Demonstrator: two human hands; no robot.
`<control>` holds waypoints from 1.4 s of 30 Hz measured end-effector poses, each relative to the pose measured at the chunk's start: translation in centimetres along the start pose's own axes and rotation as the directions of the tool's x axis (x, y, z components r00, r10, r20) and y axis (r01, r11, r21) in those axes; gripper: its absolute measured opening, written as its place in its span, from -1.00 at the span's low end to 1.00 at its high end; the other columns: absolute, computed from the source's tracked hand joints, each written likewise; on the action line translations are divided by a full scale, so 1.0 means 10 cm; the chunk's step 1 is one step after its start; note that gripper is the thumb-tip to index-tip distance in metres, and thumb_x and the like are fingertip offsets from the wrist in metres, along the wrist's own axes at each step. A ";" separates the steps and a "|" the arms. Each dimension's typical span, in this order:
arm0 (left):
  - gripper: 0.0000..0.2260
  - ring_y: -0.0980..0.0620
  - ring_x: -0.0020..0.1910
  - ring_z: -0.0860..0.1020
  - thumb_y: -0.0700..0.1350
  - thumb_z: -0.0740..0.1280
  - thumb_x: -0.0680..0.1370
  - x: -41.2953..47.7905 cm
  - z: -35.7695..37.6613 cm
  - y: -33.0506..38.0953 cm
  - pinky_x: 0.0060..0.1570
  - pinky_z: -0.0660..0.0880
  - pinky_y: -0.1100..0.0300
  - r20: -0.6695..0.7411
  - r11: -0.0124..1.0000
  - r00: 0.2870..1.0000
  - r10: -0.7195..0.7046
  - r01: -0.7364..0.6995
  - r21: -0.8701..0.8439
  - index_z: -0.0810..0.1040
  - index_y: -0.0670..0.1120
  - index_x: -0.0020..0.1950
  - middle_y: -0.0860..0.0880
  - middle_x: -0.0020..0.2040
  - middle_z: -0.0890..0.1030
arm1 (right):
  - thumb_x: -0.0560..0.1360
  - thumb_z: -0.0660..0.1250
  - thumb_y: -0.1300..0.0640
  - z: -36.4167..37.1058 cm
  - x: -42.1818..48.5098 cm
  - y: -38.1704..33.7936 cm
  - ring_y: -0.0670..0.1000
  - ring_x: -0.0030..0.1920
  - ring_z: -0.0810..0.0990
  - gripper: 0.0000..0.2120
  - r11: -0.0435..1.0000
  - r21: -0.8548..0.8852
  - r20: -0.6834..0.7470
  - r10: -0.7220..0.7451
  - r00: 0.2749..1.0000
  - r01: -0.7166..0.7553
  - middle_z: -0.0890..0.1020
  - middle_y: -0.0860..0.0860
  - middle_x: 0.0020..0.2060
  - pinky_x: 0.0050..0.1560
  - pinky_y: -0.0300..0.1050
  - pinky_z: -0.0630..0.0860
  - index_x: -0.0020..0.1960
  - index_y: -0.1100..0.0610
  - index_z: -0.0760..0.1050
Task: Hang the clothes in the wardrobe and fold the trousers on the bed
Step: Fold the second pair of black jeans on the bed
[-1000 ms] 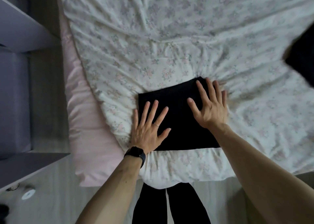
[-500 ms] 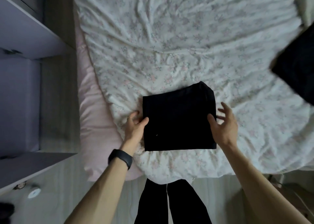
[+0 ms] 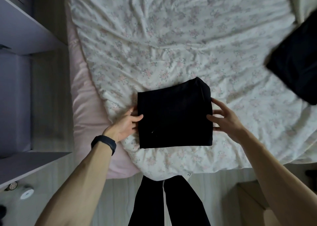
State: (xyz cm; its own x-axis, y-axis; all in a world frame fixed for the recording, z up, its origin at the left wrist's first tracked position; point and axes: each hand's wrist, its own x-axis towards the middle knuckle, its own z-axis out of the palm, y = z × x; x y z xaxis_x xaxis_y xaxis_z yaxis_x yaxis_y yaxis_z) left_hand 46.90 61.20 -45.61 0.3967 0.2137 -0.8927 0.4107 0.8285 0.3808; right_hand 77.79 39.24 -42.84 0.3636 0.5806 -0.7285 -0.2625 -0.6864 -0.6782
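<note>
— Holding one pair of folded trousers (image 3: 175, 116), black, flat on the flowered duvet (image 3: 171, 37): is that the shot?

— Yes. One bundle, two hands, one at each side edge. The left hand (image 3: 123, 125) pinches the left edge, thumb on top, fingers tucked under the cloth.

— And the right hand (image 3: 223, 118)?

— At the right edge, fingers spread, thumb tip on the cloth. Whether it grips or merely touches cannot be told. The hands are apart, with the whole width of the trousers between them.

— Anything else to count?

— One second dark garment (image 3: 295, 61) lies on the duvet well beyond the right hand, cut off by the frame's edge. One black wristband (image 3: 104, 144) circles the left wrist, and one ring (image 3: 130, 111) shows on a finger of that hand. One pink sheet (image 3: 85, 97) shows just left of the left hand, under the duvet's edge. Farther left are two purple shelves (image 3: 25, 30). Below the hands, between the forearms, the person's two legs (image 3: 149, 205), in black, stand against the near edge of the bed.
</note>
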 end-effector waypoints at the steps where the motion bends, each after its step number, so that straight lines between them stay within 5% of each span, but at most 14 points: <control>1: -0.39 -0.08 0.24 0.61 -0.26 0.35 0.59 -0.01 0.00 -0.01 0.09 0.59 0.01 0.011 1.000 1.000 0.011 -0.011 0.006 0.24 0.08 0.58 -0.05 0.32 0.61 | 0.57 0.41 0.25 0.00 0.01 0.00 0.09 0.12 0.69 -0.39 1.000 0.005 0.009 0.005 1.000 -0.005 0.63 0.10 0.18 -0.09 -0.01 0.66 0.43 -0.31 0.40; 3: -0.38 -0.08 0.22 0.63 -0.26 0.35 0.59 -0.03 -0.01 -0.01 0.03 0.60 0.01 0.018 0.999 0.999 0.037 -0.038 0.028 0.25 0.10 0.57 -0.03 0.30 0.62 | 0.56 0.42 0.26 -0.01 0.01 0.02 0.04 0.10 0.70 -0.37 0.999 0.027 0.022 0.019 1.000 -0.020 0.67 0.05 0.17 -0.11 -0.08 0.65 0.43 -0.33 0.39; 7: -0.23 -0.10 0.26 0.61 -0.34 0.36 0.57 -0.06 -0.04 0.00 0.21 0.54 -0.11 -0.004 0.992 0.994 0.107 -0.106 0.067 0.14 0.29 0.56 -0.04 0.30 0.62 | 0.55 0.42 0.31 0.05 0.00 0.06 0.04 0.08 0.71 -0.31 1.000 0.019 0.013 0.020 1.000 -0.020 0.68 0.03 0.14 -0.12 -0.03 0.66 0.38 -0.42 0.40; 10: -0.24 -0.11 0.23 0.62 -0.33 0.34 0.59 -0.12 0.01 0.01 0.06 0.58 -0.03 -0.013 0.979 0.988 0.155 -0.152 0.134 0.12 0.29 0.57 -0.11 0.21 0.67 | 0.56 0.39 0.33 0.07 -0.04 0.05 0.05 0.06 0.71 -0.29 1.000 0.010 -0.013 0.006 1.000 -0.006 0.65 0.03 0.16 -0.16 0.04 0.67 0.36 -0.44 0.40; 14: -0.28 -0.08 0.25 0.60 -0.31 0.34 0.60 -0.26 0.15 0.04 0.27 0.48 -0.17 -0.040 0.964 0.977 0.209 -0.199 0.176 0.15 0.28 0.57 -0.08 0.21 0.67 | 0.56 0.37 0.34 0.06 -0.18 0.02 0.05 0.04 0.72 -0.31 0.999 0.014 -0.043 -0.029 0.999 0.029 0.64 0.04 0.16 -0.18 0.07 0.68 0.39 -0.40 0.40; 23: -0.33 0.01 -0.07 0.67 -0.35 0.29 0.61 -1.45 0.48 0.31 -0.16 0.58 0.11 -0.082 0.892 0.898 0.433 -0.413 0.183 0.40 0.47 0.32 -0.10 0.05 0.71 | 0.59 0.33 0.35 0.01 -1.02 -0.63 0.01 -0.11 0.73 -0.33 0.977 0.035 -0.035 -0.209 0.977 0.210 0.65 -0.02 0.08 -0.27 -0.03 0.65 0.41 -0.37 0.38; 26: -0.32 -0.02 0.01 0.68 -0.35 0.29 0.61 -2.16 0.54 0.43 -0.09 0.60 0.08 -0.136 0.832 0.827 0.546 -0.515 0.208 0.42 0.52 0.25 -0.08 0.09 0.71 | 0.59 0.32 0.35 0.10 -1.40 -1.08 0.03 -0.14 0.73 -0.33 0.947 0.011 0.011 -0.321 0.947 0.320 0.64 0.00 0.10 -0.27 -0.02 0.65 0.47 -0.30 0.35; 32: -0.34 -0.05 0.12 0.65 -0.37 0.29 0.61 -3.76 0.38 0.67 0.18 0.50 -0.12 -0.281 0.712 0.657 0.699 -0.673 0.199 0.29 0.30 0.50 -0.05 0.17 0.69 | 0.59 0.32 0.35 0.58 -2.20 -2.21 0.01 -0.10 0.73 -0.32 0.835 -0.003 0.164 -0.542 0.824 0.550 0.61 0.00 0.15 -0.26 -0.08 0.65 0.47 -0.31 0.35; 36: -0.38 -0.04 0.18 0.65 -0.35 0.31 0.61 -4.91 0.16 0.65 -0.08 0.63 0.06 -0.392 0.603 0.500 0.772 -0.772 0.202 0.41 0.40 0.32 -0.02 0.21 0.67 | 0.60 0.31 0.36 1.13 -2.80 -2.89 0.02 -0.08 0.73 -0.33 0.752 0.033 0.278 -0.639 0.717 0.658 0.60 0.02 0.17 -0.24 -0.06 0.67 0.50 -0.27 0.33; 42: -0.37 0.02 0.18 0.64 -0.34 0.29 0.62 -5.94 -0.34 0.44 -0.14 0.63 0.11 -0.563 0.507 0.297 0.772 -0.821 0.262 0.40 0.46 0.28 0.03 0.22 0.67 | 0.61 0.28 0.39 2.11 -3.34 -3.49 0.02 0.00 0.71 -0.34 0.646 0.082 0.419 -0.713 0.562 0.759 0.58 0.06 0.15 -0.16 0.04 0.69 0.55 -0.17 0.29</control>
State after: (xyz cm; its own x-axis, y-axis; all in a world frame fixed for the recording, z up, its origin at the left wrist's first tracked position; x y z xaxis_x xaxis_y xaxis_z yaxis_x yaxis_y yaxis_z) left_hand 22.36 53.91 8.31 -0.0273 0.9939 -0.1068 0.0973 0.1089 0.9893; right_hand 55.91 53.02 3.11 0.0172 0.9993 0.0337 0.0334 0.0331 -0.9989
